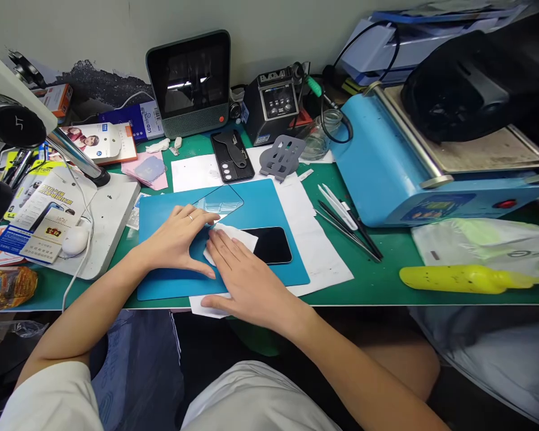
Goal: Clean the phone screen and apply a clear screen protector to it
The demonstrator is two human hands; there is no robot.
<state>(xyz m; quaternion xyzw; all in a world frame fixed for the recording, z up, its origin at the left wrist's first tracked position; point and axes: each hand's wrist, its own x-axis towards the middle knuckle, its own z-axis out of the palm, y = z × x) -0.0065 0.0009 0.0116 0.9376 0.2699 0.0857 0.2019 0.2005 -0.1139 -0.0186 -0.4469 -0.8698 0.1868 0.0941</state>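
On a blue mat lies a black-screened phone, its left part hidden under a white wipe and my hands. My right hand presses the wipe down with its fingers stretched flat over it and the thumb out to the side. My left hand, a ring on one finger, is beside the wipe with thumb and fingers spread apart; its fingertips are close to a clear, dark-edged glass sheet. Whether those fingertips touch the phone or glass, I cannot tell.
Behind the mat are a black phone case and a grey slotted stand. Tweezers and pens lie to the right, near a blue machine and a yellow bottle. A white stand base is at left.
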